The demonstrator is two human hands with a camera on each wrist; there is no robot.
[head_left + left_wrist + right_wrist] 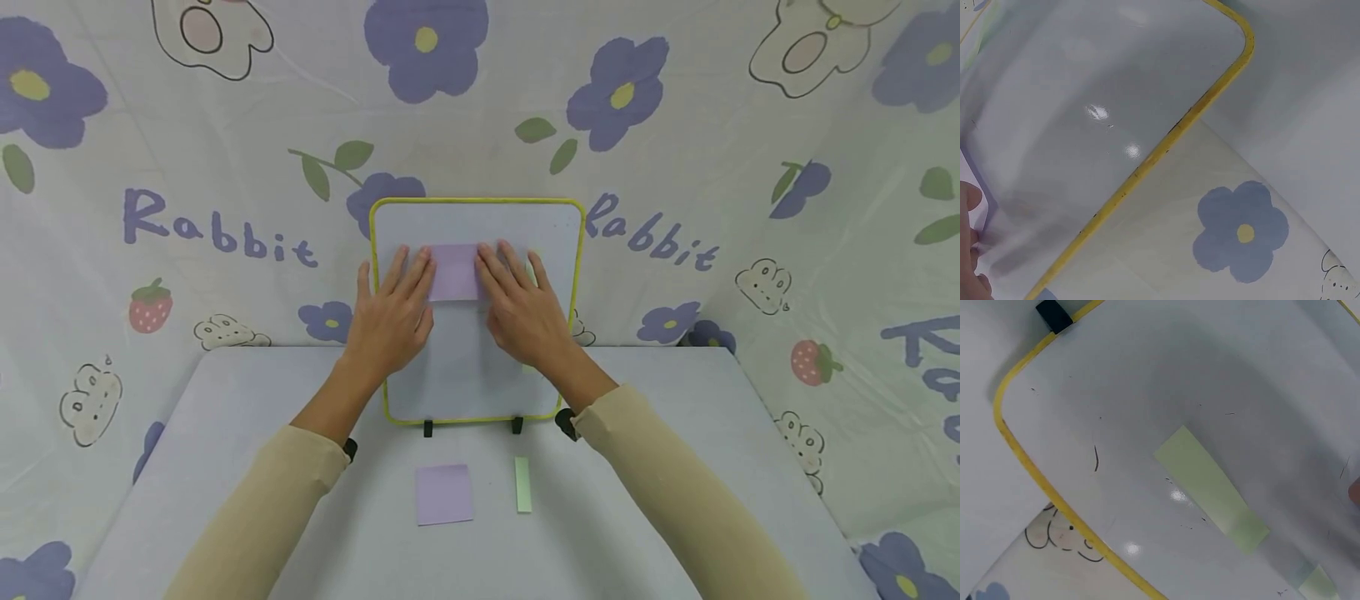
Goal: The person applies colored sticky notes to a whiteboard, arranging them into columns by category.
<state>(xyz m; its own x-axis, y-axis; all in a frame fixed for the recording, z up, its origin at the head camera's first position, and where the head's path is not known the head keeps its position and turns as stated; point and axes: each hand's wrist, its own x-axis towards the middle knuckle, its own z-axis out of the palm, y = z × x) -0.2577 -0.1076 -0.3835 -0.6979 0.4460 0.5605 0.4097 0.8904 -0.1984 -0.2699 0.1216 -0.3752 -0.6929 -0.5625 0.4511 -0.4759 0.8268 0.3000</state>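
Note:
A small whiteboard [457, 375] with a yellow rim stands upright in the head view. High on it lies a purple sticky note [454, 272]. My left hand [390, 317] touches the note's left edge with extended fingertips, the other fingers spread on the board. At its right edge, my right hand [525, 317] presses in the same way, fingers straight. A pale green paper strip [1210, 487] is on the board below my right hand in the right wrist view, with another green piece [1319, 587] past its end. My right hand mostly hides both in the head view.
On the white table [645, 392] in front of the board lie a second purple note [444, 495] and a green strip [522, 485]. Black feet [428, 428] hold the board's lower edge. A patterned cloth [247, 158] hangs behind the table.

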